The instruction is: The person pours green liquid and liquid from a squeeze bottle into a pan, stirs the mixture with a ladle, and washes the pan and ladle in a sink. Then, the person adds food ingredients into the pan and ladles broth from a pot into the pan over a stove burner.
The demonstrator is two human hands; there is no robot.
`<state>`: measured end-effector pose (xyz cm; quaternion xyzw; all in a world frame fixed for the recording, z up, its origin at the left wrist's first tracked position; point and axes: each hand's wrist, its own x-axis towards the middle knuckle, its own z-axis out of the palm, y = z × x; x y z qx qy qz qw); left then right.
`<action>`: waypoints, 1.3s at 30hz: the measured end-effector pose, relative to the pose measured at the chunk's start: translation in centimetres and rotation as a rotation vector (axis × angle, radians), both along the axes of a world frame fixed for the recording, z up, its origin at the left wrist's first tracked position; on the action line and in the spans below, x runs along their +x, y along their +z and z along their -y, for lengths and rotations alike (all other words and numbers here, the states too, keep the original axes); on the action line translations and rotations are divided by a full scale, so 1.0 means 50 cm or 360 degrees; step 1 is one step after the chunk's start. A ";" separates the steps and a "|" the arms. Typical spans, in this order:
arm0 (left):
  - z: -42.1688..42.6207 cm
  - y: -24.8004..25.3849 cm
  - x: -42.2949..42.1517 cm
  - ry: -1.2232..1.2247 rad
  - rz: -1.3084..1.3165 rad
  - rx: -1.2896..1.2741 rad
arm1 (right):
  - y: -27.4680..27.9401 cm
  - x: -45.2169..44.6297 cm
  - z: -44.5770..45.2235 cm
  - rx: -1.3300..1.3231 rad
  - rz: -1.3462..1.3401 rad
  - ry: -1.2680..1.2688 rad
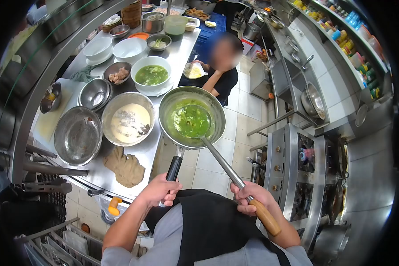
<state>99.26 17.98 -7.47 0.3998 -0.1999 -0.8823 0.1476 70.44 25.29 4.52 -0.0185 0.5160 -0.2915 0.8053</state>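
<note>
My left hand (160, 190) is closed round the black handle of a metal pan (166, 99). Green soup (181, 108) with pale bits fills part of the pan, which is held over the floor beside the steel table's edge. A wok ladle (221, 160) is in my right hand (252, 197), gripped on its metal shaft just above the wooden end. Its bowl lies in the soup, partly covered by it. On the table, left of the pan, a white bowl (139, 88) on a plate contains similar green soup.
Steel table (153, 164) carries a bowl of creamy liquid (128, 117), an empty metal bowl (77, 135), a brown cloth (124, 167) and white bowls (131, 48). Another person (228, 66) holds a dish (194, 70) beyond the pan. A stove (290, 177) stands right.
</note>
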 end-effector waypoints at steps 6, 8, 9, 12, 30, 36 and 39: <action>0.008 0.004 0.003 0.0060 -0.0025 -0.0013 | 0.011 0.004 0.026 -0.0042 0.0141 0.0036; 0.012 0.011 0.001 0.0074 -0.0003 -0.0015 | 0.018 0.005 0.039 -0.0089 0.0190 0.0052; 0.014 0.013 0.002 0.0078 -0.0004 -0.0026 | 0.022 0.008 0.047 -0.0099 0.0190 0.0057; 0.020 0.007 0.008 0.0084 -0.0009 0.0004 | 0.042 0.021 0.078 -0.0126 0.0226 0.0032; 0.022 0.006 0.008 0.0094 -0.0031 -0.0005 | -0.020 0.148 0.437 -0.0705 0.0064 0.0444; 0.018 0.010 0.006 0.0104 -0.0022 -0.0024 | -0.039 0.190 0.467 -0.0789 -0.0565 0.0546; 0.016 0.010 0.003 0.0117 -0.0015 -0.0024 | -0.060 0.207 0.446 -0.0909 -0.1058 0.0637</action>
